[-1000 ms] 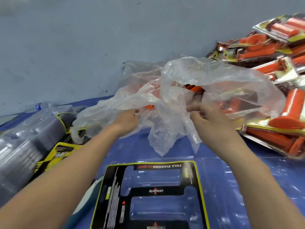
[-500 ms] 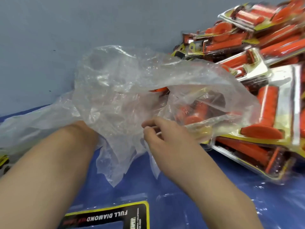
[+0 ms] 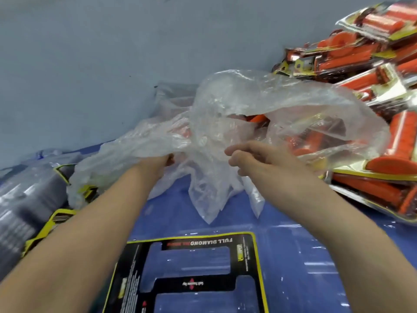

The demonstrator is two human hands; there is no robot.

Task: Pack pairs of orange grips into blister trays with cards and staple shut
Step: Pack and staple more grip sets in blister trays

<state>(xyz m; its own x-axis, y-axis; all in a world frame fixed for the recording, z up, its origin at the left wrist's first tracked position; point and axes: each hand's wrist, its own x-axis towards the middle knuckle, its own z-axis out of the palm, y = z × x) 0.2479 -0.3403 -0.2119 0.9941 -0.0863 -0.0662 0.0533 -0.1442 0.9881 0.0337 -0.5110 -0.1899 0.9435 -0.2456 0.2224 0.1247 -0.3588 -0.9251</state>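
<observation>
Orange grips [image 3: 257, 118] lie in a plastic bag [image 3: 225, 105] the left fingers [image 3: 168, 158] grip

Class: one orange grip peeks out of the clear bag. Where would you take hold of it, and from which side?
Pinch the orange grip by its exposed end, reaching from the near side through the open mouth of the bag. The film arches above it and covers the rest, so probably only that end is free.

Orange grips [image 3: 256, 118] lie in a clear bag [image 3: 225, 98]; empty blister tray [image 3: 284, 249] holds a card [image 3: 247, 279].
</observation>
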